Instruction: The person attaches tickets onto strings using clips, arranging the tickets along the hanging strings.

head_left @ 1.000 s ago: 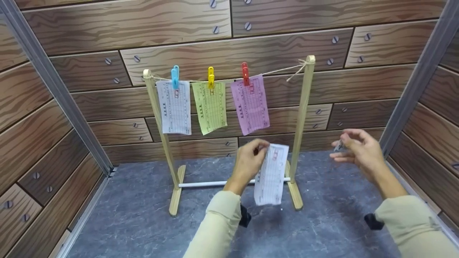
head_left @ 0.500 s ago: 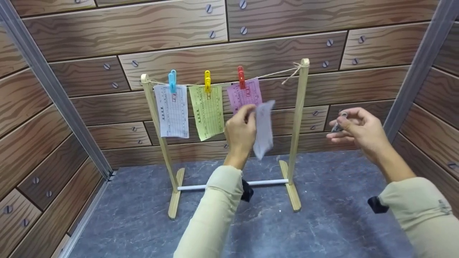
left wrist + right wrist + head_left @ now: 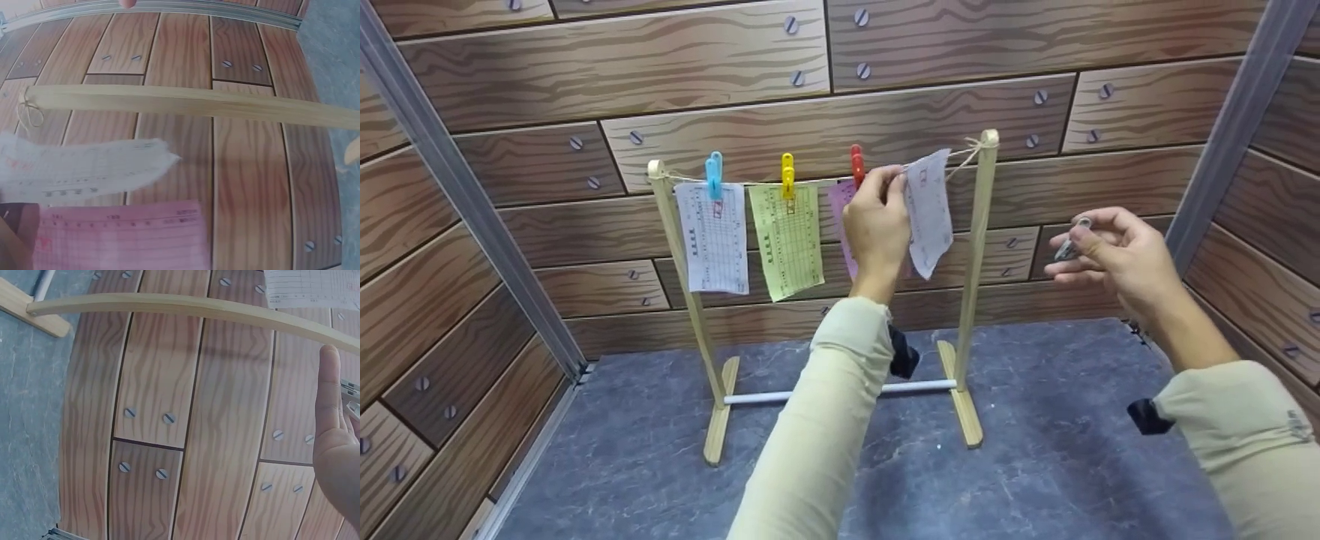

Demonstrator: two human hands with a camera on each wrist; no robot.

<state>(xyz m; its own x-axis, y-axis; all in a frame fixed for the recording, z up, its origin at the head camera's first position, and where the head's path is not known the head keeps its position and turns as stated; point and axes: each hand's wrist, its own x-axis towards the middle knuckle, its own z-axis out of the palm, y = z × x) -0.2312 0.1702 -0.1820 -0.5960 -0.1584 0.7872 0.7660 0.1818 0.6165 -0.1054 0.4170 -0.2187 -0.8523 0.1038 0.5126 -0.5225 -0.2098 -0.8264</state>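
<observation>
In the head view my left hand [image 3: 879, 221] pinches a white printed slip [image 3: 931, 214] by its upper left edge, up at the string [image 3: 956, 154] and right of the red clothespin [image 3: 856, 166]. That hand covers much of the pink slip [image 3: 840, 225], which shows better in the left wrist view as a pink sheet [image 3: 124, 233] below the white one. My right hand [image 3: 1125, 251], off to the right of the rack, holds a small grey clothespin [image 3: 1069, 244] between thumb and fingers. At the right wrist view's edge, only part of this clothespin [image 3: 351, 396] shows.
A wooden rack with a right post [image 3: 979, 262], left post [image 3: 682, 277] and white crossbar [image 3: 757, 397] stands on the grey tabletop [image 3: 622, 450]. A blue clothespin [image 3: 714, 176] holds a white slip [image 3: 712, 244]; a yellow one [image 3: 787, 176] holds a green slip [image 3: 789, 244].
My left hand has lifted the white slip from low before the rack up to the string, beside the red clothespin. My right hand has risen a little, still holding the grey clothespin.
</observation>
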